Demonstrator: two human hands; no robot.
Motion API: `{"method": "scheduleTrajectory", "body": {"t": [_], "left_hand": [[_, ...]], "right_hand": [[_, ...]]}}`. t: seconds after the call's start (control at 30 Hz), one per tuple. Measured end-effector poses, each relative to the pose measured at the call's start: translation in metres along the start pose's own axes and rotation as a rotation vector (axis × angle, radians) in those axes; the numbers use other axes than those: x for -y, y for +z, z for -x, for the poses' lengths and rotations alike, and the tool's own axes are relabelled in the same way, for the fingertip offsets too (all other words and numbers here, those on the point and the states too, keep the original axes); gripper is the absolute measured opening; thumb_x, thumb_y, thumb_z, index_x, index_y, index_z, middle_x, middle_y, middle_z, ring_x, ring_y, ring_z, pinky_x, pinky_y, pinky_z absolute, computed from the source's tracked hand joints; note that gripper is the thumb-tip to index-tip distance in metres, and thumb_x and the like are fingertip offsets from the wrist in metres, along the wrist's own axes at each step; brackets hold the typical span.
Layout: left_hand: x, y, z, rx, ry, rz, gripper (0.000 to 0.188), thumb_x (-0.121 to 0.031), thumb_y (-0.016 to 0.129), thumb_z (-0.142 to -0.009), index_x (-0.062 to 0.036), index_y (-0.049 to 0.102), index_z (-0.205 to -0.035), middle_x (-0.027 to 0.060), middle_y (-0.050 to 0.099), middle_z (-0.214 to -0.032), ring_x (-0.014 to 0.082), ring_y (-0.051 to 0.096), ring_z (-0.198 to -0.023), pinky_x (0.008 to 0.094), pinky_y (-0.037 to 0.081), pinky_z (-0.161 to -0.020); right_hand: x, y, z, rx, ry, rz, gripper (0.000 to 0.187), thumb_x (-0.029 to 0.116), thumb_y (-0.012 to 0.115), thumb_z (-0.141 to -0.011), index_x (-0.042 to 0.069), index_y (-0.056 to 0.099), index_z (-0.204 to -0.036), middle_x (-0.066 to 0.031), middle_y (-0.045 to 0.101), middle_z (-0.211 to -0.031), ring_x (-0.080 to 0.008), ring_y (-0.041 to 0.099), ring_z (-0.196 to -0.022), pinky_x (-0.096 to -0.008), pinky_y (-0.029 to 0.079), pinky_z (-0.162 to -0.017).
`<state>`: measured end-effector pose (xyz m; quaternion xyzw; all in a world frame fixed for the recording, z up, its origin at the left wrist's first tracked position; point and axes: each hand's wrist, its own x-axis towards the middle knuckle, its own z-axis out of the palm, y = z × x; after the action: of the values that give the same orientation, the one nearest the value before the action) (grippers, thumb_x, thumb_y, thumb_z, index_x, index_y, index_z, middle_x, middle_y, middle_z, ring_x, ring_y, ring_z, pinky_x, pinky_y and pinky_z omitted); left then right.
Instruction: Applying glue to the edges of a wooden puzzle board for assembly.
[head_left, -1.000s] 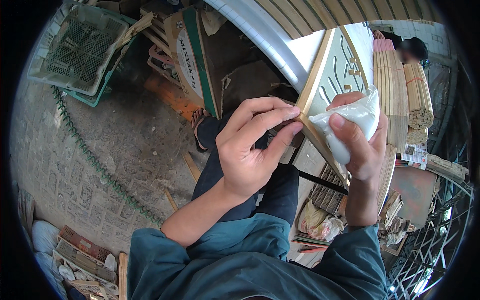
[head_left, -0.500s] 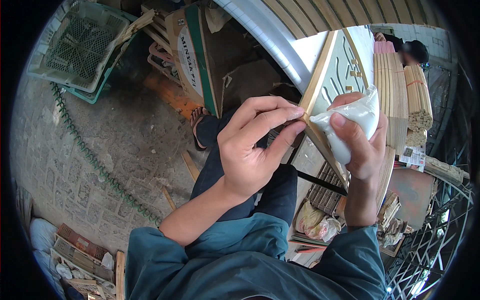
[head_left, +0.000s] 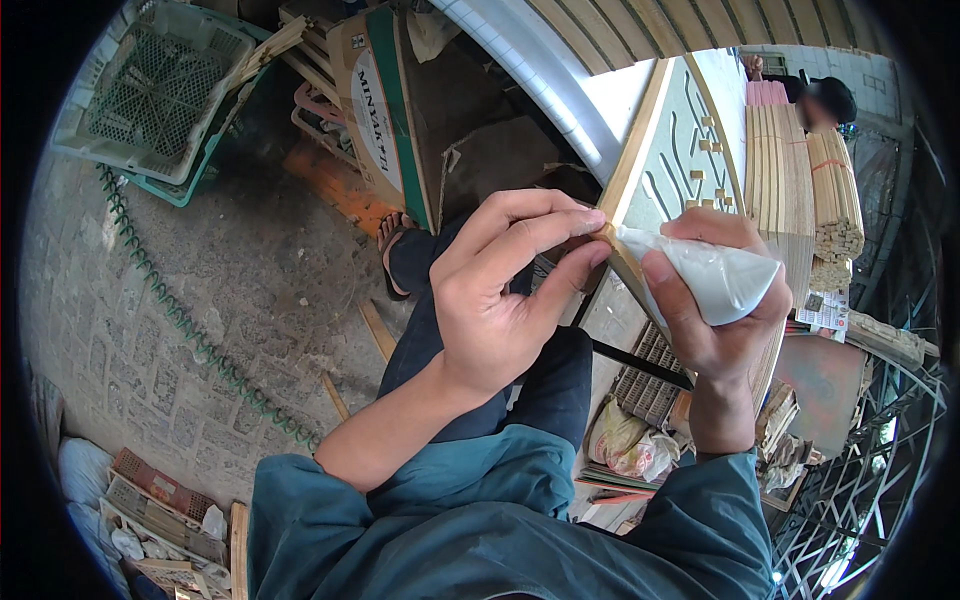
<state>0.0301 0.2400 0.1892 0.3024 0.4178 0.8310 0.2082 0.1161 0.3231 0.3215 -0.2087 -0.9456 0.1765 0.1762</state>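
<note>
Just swung flatter

Tipped the white-filled plastic bag (head_left: 722, 275) over, squeezed in the right hand (head_left: 715, 345), with tip at or just beside the corner of the wooden frame (head_left: 638, 140). Pinched that corner between thumb and fingertips of the left hand (head_left: 505, 295). Apparently brought bag within working reach.

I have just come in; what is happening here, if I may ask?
A person's left hand pinches wood at the corner of a wood-edged board. The right hand grips a clear plastic bag of white material, its narrow tip pointing at that wood. Whether the tip touches it is too small to tell.
</note>
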Motion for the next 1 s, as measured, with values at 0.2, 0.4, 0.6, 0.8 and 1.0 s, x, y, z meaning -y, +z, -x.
{"method": "scheduleTrajectory", "body": {"t": [0.2, 0.4, 0.6, 0.8, 1.0], "left_hand": [[0.0029, -0.0006, 0.0003, 0.013, 0.026, 0.021, 0.026, 0.01, 0.066, -0.076, 0.004, 0.063, -0.1, 0.0131, 0.057, -0.103, 0.0151, 0.062, -0.084, 0.0192, 0.049, -0.065], [0.0053, -0.0012, 0.0012, 0.014, 0.019, 0.05, 0.026, 0.011, 0.066, -0.076, 0.0045, 0.062, -0.101, 0.0133, 0.056, -0.103, 0.016, 0.062, -0.086, 0.022, 0.051, -0.071], [0.0022, 0.0, -0.0015, 0.027, -0.004, 0.039, 0.026, 0.012, 0.065, -0.076, 0.0046, 0.063, -0.1, 0.0139, 0.057, -0.102, 0.0164, 0.061, -0.086, 0.0224, 0.051, -0.072], [-0.0029, 0.0026, -0.0016, -0.076, -0.065, 0.068, 0.025, 0.008, 0.072, -0.07, 0.002, 0.067, -0.094, 0.0106, 0.062, -0.092, 0.0178, 0.062, -0.082, 0.0254, 0.05, -0.072], [0.0051, 0.0003, 0.0023, 0.023, -0.005, 0.091, 0.026, 0.014, 0.064, -0.076, 0.0059, 0.062, -0.1, 0.0146, 0.056, -0.103, 0.017, 0.061, -0.088, 0.0238, 0.051, -0.076]], "right_hand": [[0.0006, -0.0002, -0.0013, 0.019, -0.065, 0.099, 0.021, 0.007, 0.077, -0.069, 0.001, 0.063, -0.084, -0.0068, 0.066, -0.077, -0.0137, 0.064, -0.06, -0.0231, 0.048, -0.053], [-0.001, 0.0007, -0.0005, 0.02, -0.089, 0.121, 0.022, 0.009, 0.077, -0.069, 0.002, 0.063, -0.084, -0.0069, 0.066, -0.077, -0.0145, 0.064, -0.059, -0.024, 0.048, -0.053], [-0.002, -0.0007, -0.0018, 0.015, -0.109, 0.121, 0.023, 0.009, 0.078, -0.068, 0.002, 0.063, -0.085, -0.0074, 0.066, -0.077, -0.0156, 0.064, -0.06, -0.0249, 0.049, -0.053], [0.0011, 0.0007, -0.0008, 0.016, -0.092, 0.115, 0.024, 0.008, 0.078, -0.067, 0.001, 0.064, -0.085, -0.0077, 0.066, -0.077, -0.0165, 0.064, -0.062, -0.0255, 0.049, -0.054], [-0.001, -0.0001, 0.0032, 0.019, -0.093, 0.12, 0.024, 0.008, 0.078, -0.067, 0.002, 0.064, -0.085, -0.0076, 0.066, -0.078, -0.0172, 0.064, -0.062, -0.026, 0.049, -0.055]]}}
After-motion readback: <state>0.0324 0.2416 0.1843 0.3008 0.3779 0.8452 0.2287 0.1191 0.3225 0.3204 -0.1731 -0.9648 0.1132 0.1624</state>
